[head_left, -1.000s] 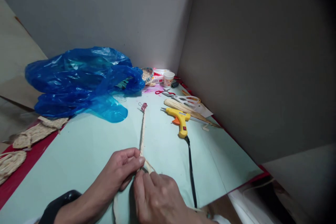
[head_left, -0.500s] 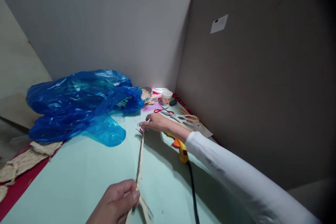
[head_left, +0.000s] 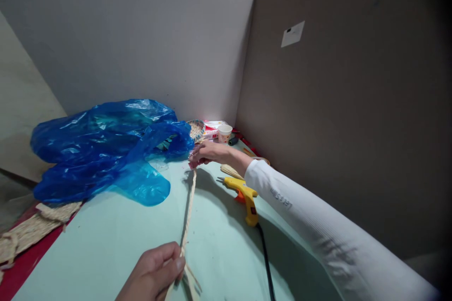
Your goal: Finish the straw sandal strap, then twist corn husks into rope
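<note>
A pale braided cord [head_left: 189,211] runs away from me over the light green table. My left hand [head_left: 158,270] pinches its near end, where loose strands fan out below the fingers. At the far end my right hand [head_left: 208,151] is closed around a small pinkish clip [head_left: 193,164], just above the cord's tip. The clip is partly hidden by the fingers. A yellow glue gun [head_left: 247,197] with an orange trigger lies right of the cord, beneath my right forearm.
Blue plastic bags [head_left: 106,146] cover the back left. Behind my right hand are a round basket [head_left: 197,130], a paper cup [head_left: 224,133] and a dark spool [head_left: 233,141]. Woven strips [head_left: 35,228] lie at the left edge. A black cable [head_left: 266,258] runs toward me.
My right hand has risen slightly, away from me, with the clip. The cord's far end has moved a little up and right. More of the glue gun shows; my forearm now hides the scissors.
</note>
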Tool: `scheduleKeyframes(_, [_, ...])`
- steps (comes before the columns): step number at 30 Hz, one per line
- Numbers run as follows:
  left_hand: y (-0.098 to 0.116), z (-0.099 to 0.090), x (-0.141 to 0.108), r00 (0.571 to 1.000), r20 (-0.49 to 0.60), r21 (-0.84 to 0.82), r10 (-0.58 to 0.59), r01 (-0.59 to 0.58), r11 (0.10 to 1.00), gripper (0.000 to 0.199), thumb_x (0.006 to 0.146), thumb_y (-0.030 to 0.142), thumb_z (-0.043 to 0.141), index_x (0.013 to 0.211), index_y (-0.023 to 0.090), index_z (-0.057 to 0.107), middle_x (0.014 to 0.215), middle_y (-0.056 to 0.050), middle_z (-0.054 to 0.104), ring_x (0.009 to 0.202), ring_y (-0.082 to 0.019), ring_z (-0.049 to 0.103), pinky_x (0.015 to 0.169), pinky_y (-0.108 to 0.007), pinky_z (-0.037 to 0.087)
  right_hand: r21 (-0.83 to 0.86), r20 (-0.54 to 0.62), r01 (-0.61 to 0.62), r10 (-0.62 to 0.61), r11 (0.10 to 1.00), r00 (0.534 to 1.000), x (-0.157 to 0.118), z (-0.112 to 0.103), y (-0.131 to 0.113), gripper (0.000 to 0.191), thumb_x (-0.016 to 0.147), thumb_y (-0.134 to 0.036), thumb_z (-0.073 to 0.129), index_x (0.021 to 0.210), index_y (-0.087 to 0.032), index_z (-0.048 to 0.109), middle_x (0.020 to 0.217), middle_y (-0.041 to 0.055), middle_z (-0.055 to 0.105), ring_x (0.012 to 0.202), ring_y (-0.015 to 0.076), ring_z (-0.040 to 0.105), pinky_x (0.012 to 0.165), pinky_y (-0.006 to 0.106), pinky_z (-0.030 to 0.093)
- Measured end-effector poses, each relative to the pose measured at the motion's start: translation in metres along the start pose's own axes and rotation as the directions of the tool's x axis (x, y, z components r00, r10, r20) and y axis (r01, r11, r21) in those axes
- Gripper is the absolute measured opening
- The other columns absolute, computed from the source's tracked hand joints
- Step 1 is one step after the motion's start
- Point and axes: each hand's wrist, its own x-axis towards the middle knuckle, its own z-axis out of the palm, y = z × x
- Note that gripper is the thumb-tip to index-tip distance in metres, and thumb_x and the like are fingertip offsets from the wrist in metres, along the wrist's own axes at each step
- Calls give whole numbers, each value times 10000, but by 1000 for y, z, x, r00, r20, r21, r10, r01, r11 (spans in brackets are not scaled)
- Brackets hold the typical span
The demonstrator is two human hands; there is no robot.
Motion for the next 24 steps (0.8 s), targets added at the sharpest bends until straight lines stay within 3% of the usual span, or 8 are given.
scheduleKeyframes(5, [1, -11, 18, 991, -68, 41, 118, -115, 993, 511, 524, 535, 808, 551, 186, 435, 473, 72, 384, 444, -59, 319, 458, -184, 197, 159, -27, 118, -115, 980, 993, -12, -20, 3, 150, 794, -203, 559, 855, -138, 680, 898, 43, 695, 720, 91, 575, 594, 174, 409])
scheduleKeyframes(10, [9, -16, 29, 967, -104, 243, 233, -202, 949, 446, 600, 519, 727, 559, 197, 421, 520, 66, 338, 505, -90, 302, 472, -203, 184, 172, -41, 135, -129, 976, 991, -19, -29, 5, 206, 794, -312, 616, 838, -125, 689, 869, 62, 686, 672, 95, 554, 607, 202, 427])
scheduleKeyframes(15, [14, -20, 35, 961, -92, 408, 262, -204, 890, 416, 663, 513, 636, 570, 212, 362, 551, 69, 298, 514, -93, 253, 476, -219, 164, 57, -197, 124, -111, 991, 974, -14, -18, -2, 97, 724, -180, 660, 702, -93, 697, 642, 28, 636, 570, 95, 483, 534, 218, 338])
scheduleKeyframes(20, [15, -23, 35, 962, -52, 469, 268, -213, 857, 374, 722, 468, 585, 587, 211, 349, 551, 78, 274, 504, -83, 217, 475, -228, 136, 22, -391, 165, -143, 986, 909, -5, -16, -8, 84, 694, -91, 634, 628, -126, 673, 570, -6, 596, 578, 103, 474, 558, 222, 331])
scheduleKeyframes(24, [16, -21, 33, 964, -70, 451, 255, -198, 870, 361, 714, 462, 589, 584, 211, 364, 503, 95, 268, 438, -59, 177, 437, -227, 81, 111, -549, 241, -143, 964, 824, -7, -37, -4, 108, 771, -164, 591, 791, -139, 695, 701, 22, 651, 658, 123, 531, 612, 226, 382])
